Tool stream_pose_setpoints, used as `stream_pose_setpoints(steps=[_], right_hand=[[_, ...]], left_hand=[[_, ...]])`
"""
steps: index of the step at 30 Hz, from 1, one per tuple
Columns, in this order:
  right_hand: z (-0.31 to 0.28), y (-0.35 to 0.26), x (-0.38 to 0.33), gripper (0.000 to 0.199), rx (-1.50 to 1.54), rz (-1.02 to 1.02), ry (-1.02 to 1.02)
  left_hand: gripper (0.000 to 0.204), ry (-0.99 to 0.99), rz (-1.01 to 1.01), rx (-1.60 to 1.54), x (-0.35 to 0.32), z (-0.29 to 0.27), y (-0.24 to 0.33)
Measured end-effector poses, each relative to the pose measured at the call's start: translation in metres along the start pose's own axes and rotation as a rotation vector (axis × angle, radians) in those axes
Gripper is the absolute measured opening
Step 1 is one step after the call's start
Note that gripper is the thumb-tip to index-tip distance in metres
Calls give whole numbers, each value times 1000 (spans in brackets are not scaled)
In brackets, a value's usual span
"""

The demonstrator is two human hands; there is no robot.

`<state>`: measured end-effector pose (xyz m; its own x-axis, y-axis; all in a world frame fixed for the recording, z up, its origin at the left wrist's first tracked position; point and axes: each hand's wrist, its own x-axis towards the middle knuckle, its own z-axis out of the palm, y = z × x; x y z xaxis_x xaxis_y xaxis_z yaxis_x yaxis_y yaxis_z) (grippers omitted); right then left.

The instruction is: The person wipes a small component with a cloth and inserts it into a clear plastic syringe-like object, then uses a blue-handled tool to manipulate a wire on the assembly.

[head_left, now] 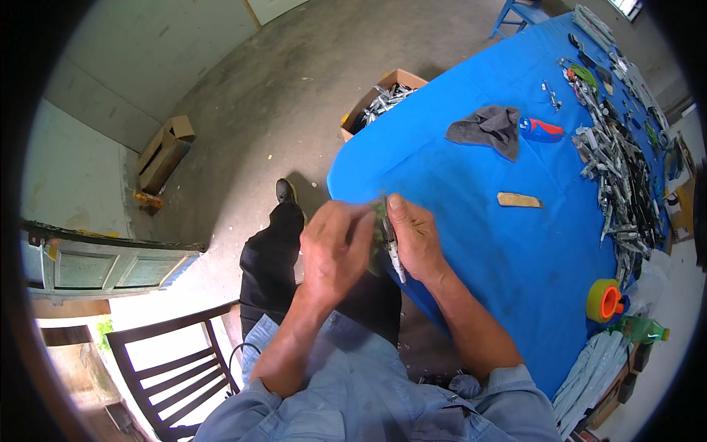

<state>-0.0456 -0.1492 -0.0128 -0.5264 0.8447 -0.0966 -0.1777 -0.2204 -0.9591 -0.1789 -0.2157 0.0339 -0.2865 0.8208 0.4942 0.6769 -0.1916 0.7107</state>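
Observation:
My right hand (pixel 414 234) is closed round a slender dark and silver metal piece (pixel 393 252), its thumb laid along the upper end. The pale lower end of that piece points down past the palm. Close beside it, my left hand (pixel 333 239) is slightly smeared by motion, with curled fingers pressing a soft greenish, cloth-like piece (pixel 377 230) against the metal. The fingers cover most of the greenish piece, so its exact kind does not show. Both hands are above my lap, at the near left edge of the blue-covered table (pixel 471 272).
On the table lie a grey cloth (pixel 489 130), a red and blue tube (pixel 541 130), a wooden strip (pixel 519 200), heaped metal pieces (pixel 615 173) and a tape roll (pixel 603 300). A cardboard box (pixel 401 76) of metal pieces stands beyond. A wooden chair (pixel 177 368) is at left.

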Motion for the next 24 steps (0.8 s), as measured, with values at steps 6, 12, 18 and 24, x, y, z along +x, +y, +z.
stream_pose_setpoints(steps=[6,12,18,24], right_hand=[[3,-3,3,46,126,49,52],[2,3,3,45,79,-40,50],[-1,0,2,40,123,38,14],[-6,-10,4,42,295,182,25]], left_hand=[[14,-69,46,-38,-16,-3,10],[13,-85,76,3,-16,3,10],[13,2,120,22,6,4,-5],[16,-123,113,-40,-22,0,10]])
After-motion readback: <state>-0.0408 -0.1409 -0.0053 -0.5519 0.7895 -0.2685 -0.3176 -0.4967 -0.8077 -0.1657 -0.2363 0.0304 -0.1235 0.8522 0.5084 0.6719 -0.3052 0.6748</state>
